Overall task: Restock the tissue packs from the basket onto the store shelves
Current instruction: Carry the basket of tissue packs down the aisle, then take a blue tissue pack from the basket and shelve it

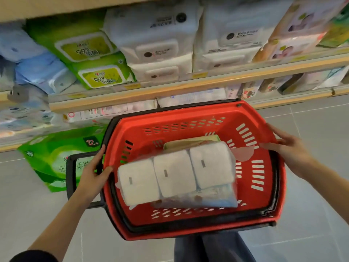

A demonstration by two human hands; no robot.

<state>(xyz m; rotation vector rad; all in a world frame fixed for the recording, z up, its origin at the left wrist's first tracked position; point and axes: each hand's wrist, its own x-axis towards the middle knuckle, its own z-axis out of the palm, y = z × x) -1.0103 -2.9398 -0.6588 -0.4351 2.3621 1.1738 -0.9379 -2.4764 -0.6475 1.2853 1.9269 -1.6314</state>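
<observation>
A red plastic basket [264,188] with black handles sits low in front of me. Inside lies a clear-wrapped pack of three white tissue blocks [175,173], over a blue-printed pack [213,197] and a green-yellow pack [192,141] behind it. My left hand [92,174] grips the basket's left rim next to a folded-out black handle [70,174]. My right hand [289,148] rests on the right rim, fingers spread. Above, the store shelf [170,91] holds white wipe packs [156,48] and green wipe packs [88,52].
A big green tissue bag [51,157] stands on the grey tiled floor left of the basket. Blue packs [37,69] fill the shelf's left end, pastel boxes [302,25] its right. Lower shelves carry more packs. My jeans [211,248] show below the basket.
</observation>
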